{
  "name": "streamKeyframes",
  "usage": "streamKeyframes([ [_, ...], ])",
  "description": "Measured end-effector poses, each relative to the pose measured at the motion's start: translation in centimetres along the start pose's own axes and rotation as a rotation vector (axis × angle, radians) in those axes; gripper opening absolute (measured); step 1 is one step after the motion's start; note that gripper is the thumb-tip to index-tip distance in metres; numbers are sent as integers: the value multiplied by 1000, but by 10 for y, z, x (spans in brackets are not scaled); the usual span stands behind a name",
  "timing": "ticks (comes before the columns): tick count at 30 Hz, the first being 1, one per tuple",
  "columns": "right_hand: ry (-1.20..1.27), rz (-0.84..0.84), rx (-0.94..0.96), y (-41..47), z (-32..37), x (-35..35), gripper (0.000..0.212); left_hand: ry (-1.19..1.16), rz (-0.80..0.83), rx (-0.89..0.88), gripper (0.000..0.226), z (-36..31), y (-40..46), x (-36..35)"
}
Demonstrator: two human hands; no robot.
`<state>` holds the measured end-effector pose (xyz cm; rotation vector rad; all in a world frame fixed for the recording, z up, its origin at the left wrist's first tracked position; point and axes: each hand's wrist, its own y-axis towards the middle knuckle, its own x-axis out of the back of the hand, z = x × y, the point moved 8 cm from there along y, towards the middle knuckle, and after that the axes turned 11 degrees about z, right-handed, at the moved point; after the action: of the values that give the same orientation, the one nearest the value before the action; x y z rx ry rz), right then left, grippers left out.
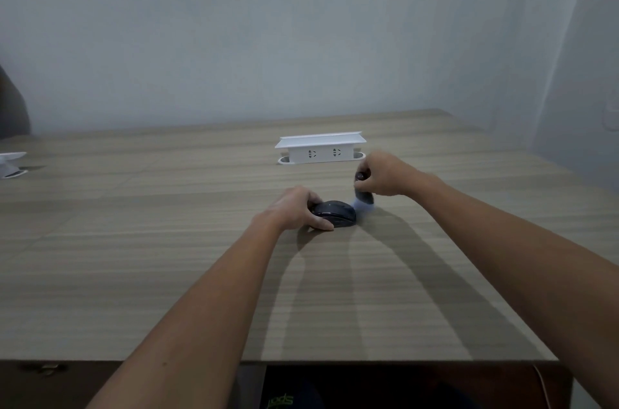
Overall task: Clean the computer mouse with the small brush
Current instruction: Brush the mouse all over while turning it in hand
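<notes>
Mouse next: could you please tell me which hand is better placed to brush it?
Right. The right hand already holds the brush with its bristles beside the mouse, while the left hand steadies it.

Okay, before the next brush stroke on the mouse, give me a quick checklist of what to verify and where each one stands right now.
1. Mouse steadied by left hand on the table: ok.
2. Brush gripped in right hand: ok.
3. Bristles at the mouse's right end: ok, though actual contact is blurred, cannot tell.
4. Left fingers clear of the bristles: ok, they sit at the other end.
5. Socket box apart from the stroke area: ok.
6. Dust left on the mouse: cannot tell.
</notes>
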<state>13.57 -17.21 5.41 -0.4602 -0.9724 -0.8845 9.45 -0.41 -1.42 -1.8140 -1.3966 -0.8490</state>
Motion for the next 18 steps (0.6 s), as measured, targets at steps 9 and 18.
streamKeyframes([
  [9, 13, 3, -2, -2, -8, -1, 18, 24, -19, 33, 45, -3, -3, 0],
  [18, 36, -6, -1, -9, -15, 0, 20, 25, -26, 40, 44, -4, -2, 1],
])
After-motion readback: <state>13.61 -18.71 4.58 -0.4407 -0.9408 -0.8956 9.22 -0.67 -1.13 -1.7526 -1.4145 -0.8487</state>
